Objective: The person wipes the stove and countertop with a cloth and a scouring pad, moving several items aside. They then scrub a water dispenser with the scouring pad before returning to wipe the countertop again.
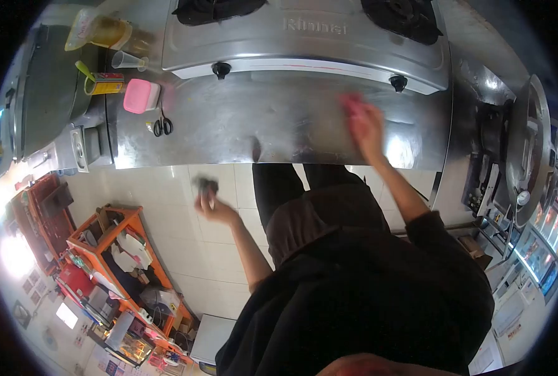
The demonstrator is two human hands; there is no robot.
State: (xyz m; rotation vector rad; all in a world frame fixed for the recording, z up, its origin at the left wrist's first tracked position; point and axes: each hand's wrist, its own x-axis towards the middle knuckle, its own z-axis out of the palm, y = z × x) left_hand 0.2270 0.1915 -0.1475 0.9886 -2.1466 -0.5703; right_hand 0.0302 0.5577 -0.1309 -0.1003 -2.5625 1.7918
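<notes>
My right hand [368,130] holds a pink cloth [352,105] over the steel counter [229,125], near the stove's right knob; motion blurs both. Off the counter's front edge, above the tiled floor, my left hand [214,208] is closed on a small dark object [206,185], too blurred to name. Behind the counter stands the silver two-burner stove [260,44] with two black knobs. Black-handled scissors [163,125] lie on the counter's left part, beside a pink-lidded container [139,96].
At the back left are a yellow can [106,84], a clear plastic cup [129,61] and a bag with yellowish contents [107,31]. A large round metal lid [529,150] stands at the right. An orange shelf [113,250] is at the lower left.
</notes>
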